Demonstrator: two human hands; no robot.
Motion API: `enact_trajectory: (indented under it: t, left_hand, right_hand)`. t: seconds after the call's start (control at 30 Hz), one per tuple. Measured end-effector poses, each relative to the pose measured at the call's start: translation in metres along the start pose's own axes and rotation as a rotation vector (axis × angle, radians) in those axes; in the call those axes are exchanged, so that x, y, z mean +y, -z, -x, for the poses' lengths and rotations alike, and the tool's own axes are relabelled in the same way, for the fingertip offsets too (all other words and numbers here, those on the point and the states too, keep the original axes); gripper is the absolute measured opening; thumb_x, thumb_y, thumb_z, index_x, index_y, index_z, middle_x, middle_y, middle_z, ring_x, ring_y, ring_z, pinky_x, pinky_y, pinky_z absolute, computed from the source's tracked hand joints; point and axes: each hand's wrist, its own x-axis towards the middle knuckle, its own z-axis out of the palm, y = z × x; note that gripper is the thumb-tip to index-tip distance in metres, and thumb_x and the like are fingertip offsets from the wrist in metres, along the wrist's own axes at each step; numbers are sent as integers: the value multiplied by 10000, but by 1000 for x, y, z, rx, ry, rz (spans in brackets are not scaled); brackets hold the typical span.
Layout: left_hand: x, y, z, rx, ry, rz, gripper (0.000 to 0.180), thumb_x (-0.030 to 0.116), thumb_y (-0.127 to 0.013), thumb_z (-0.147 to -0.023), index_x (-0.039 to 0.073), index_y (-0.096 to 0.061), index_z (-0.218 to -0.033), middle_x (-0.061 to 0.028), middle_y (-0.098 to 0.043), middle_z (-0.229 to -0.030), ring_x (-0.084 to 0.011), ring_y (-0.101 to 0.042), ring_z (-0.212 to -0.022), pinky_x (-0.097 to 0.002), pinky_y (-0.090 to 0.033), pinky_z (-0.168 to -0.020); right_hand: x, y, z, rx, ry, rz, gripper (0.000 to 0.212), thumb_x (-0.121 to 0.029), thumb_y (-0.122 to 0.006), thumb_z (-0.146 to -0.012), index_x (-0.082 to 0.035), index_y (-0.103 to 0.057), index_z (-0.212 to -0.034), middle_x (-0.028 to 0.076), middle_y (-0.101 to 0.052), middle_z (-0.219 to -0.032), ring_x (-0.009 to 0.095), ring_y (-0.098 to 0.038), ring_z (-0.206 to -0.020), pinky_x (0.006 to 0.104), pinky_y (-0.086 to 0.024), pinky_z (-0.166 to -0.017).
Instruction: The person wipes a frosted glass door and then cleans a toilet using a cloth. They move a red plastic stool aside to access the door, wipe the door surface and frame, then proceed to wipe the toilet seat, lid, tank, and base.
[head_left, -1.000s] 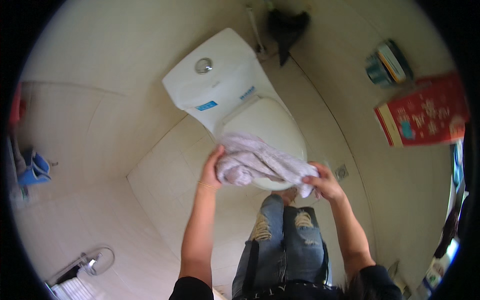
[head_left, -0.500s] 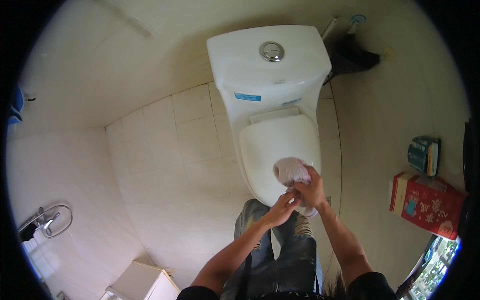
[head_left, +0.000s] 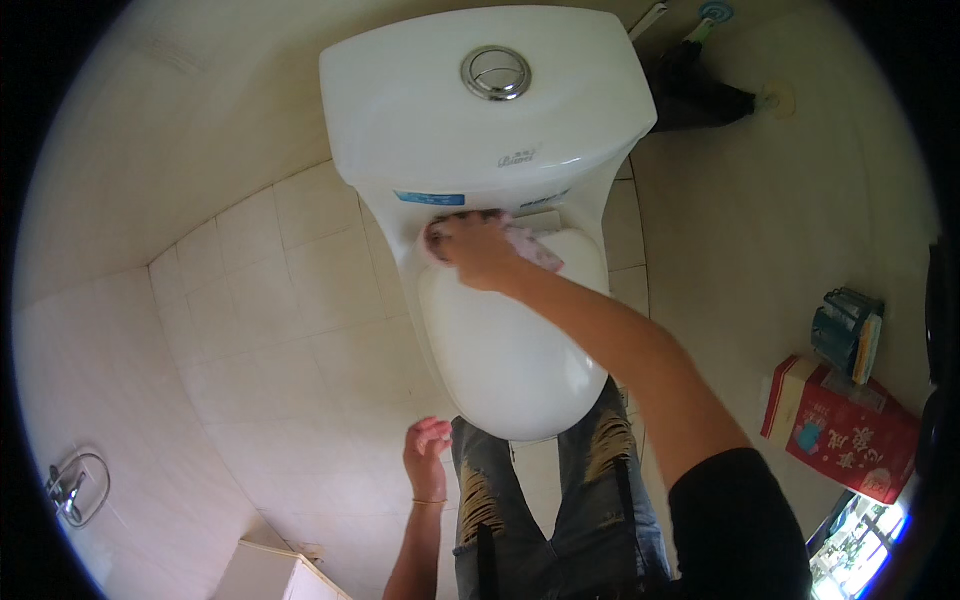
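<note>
A white one-piece toilet stands in front of me with its lid down. My right hand grips a crumpled pale pink and white cloth, pressed at the back left of the lid, near the hinge and below the tank. Part of the cloth is hidden under the hand. A round chrome flush button sits on the tank top, and a blue label is on the tank's lower front. Beside my left knee, my left hand hangs in the air, fingers loosely curled, holding nothing.
A dark bag-like thing hangs at the right wall by the tank. Also at the right are a red box and a teal pack. A shower mixer is on the left wall, above a white cabinet.
Both hands were together on the bunched cloth above the lid's front. The right has carried it to the lid's back left; the left has let go and moved down left. My view is closer.
</note>
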Motion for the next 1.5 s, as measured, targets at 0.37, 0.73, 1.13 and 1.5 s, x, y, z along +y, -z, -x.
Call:
enact_trajectory:
  t: [0.37, 0.73, 1.13, 1.5]
  left_hand:
    - [122, -138, -5, 71, -584, -197, 286, -63, -402, -759, -16, -509, -1020, -92, -554, -1021, -167, -532, -965, -276, -413, -859]
    - [285, -231, -60, 231, -1252, -435, 373, -48, -414, -690, 23, -562, -1025, -66, -596, -1053, -181, -514, -1017, -342, -374, -919]
    - [267, -243, -85, 237, -1286, -542, 350, -28, -442, -684, 35, -577, -1000, -42, -601, -1046, -181, -505, -1022, -334, -363, -924]
    - [288, -318, -137, 146, -1508, -1011, 367, 88, -532, -756, 134, -526, -1120, -94, -400, -1292, -333, -237, -1267, -482, -189, -1007]
  right_hand:
    - [172, -15, 94, -160, -325, -118, 440, -112, -589, -744, -82, -506, -1176, 203, -426, -1187, 355, -514, -972, 388, -496, -764]
    - [273, -22, 197, -442, -354, -166, 442, -130, -551, -800, -180, -493, -1235, 88, -506, -1233, 297, -525, -1037, 379, -452, -864]
    - [35, -23, 25, 199, 290, -149, 386, -151, -563, -761, -334, -563, -1101, 35, -454, -1236, 347, -433, -1104, 625, -346, -813]
    - [238, -76, 228, -272, -517, -217, 497, -139, -549, -800, -285, -451, -1265, 79, -410, -1311, 349, -505, -1040, 501, -439, -839]
